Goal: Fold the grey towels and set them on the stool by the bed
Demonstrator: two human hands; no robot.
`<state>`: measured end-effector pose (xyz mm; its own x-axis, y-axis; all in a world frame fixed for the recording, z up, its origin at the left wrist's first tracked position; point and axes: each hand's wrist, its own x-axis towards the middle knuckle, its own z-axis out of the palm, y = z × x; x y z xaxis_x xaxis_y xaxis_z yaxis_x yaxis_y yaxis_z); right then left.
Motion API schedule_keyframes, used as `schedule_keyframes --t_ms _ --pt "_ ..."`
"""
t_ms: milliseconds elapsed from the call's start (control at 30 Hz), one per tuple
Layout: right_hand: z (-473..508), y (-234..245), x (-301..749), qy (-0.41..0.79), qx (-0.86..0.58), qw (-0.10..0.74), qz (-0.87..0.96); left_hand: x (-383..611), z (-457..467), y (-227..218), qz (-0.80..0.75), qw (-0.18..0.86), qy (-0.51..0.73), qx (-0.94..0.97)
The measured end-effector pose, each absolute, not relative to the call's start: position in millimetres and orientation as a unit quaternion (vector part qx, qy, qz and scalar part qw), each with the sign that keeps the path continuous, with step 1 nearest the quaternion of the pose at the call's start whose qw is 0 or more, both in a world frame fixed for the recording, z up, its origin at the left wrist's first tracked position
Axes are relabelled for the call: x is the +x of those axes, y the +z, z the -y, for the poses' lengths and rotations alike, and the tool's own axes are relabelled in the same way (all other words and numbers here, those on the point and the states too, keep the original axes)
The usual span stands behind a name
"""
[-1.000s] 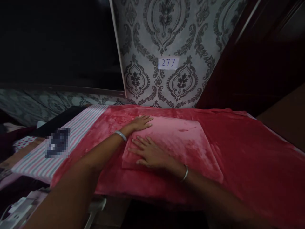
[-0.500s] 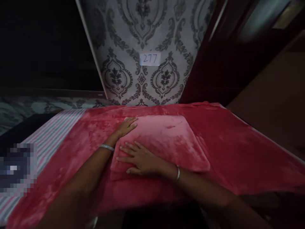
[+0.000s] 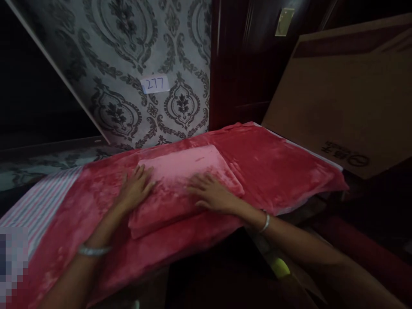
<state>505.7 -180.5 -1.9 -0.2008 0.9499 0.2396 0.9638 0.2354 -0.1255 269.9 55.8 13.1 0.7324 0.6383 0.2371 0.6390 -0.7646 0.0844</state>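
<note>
A pink plush cushion-like pad, rectangular and flat, lies on a red plush cloth spread over a table. It may be a folded piece of fabric; I cannot tell. My left hand rests at the pad's left edge, fingers spread, a bracelet on the wrist. On the right part of the pad lies my right hand, palm down, its fingers stretched out and slightly blurred. Neither hand grips anything.
A striped cloth covers the table's left end. Behind stands a patterned wall with a paper label reading 277. A large cardboard box leans at the right. A dark screen is at the left.
The view has turned to the right, bringing more of the cardboard box into sight. My right hand has moved across the pad to its right side; my left hand stays at the left edge.
</note>
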Motion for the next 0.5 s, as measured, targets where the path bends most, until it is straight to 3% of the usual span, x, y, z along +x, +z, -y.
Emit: schedule_keyframes --t_ms 133,333,500 --pt "218 -31 571 -0.018 -0.726 0.176 0.664 252 -12 -20 0.316 -0.016 -0.137 -0.939" --pt "224 -76 592 0.049 -0.734 0.325 0.594 251 -9 -32 0.334 -0.106 -0.188 -0.918" --pt "228 -82 600 0.072 -0.754 0.41 0.508 226 8 -34 0.46 -0.302 -0.333 -0.766"
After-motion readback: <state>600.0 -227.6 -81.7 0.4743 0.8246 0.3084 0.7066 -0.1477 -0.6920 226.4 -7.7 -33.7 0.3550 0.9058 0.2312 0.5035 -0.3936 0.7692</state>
